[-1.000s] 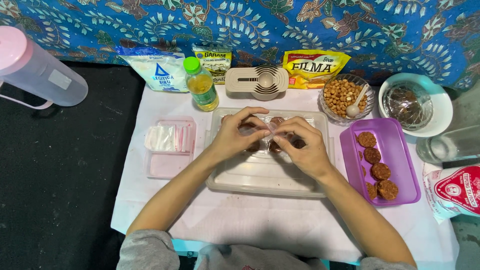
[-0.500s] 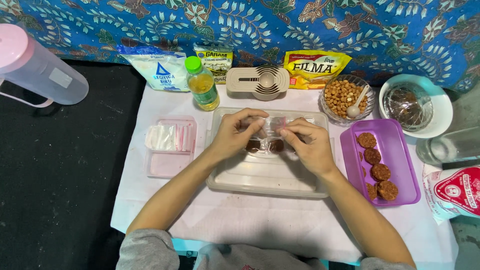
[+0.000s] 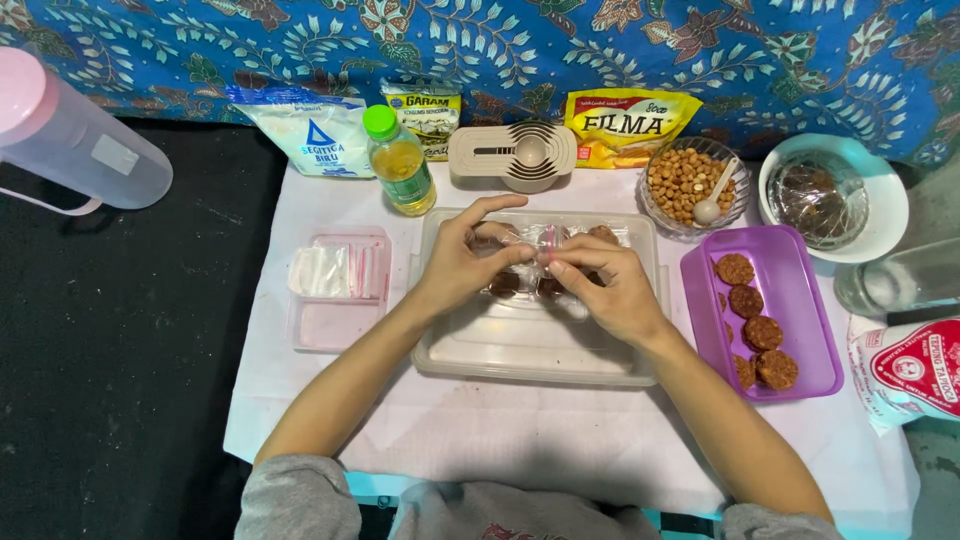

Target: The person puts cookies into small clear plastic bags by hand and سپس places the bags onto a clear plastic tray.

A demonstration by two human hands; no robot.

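Since a second earlier, we had lowered our left hand [image 3: 465,262] and right hand [image 3: 605,285] into the clear rectangular plastic tray [image 3: 535,352]; both pinched a small clear plastic packet of brown round cookies [image 3: 545,240], held just above the tray's far end.

Five brown cookies [image 3: 755,330], two hands [image 3: 540,270], one bottle [image 3: 400,162].
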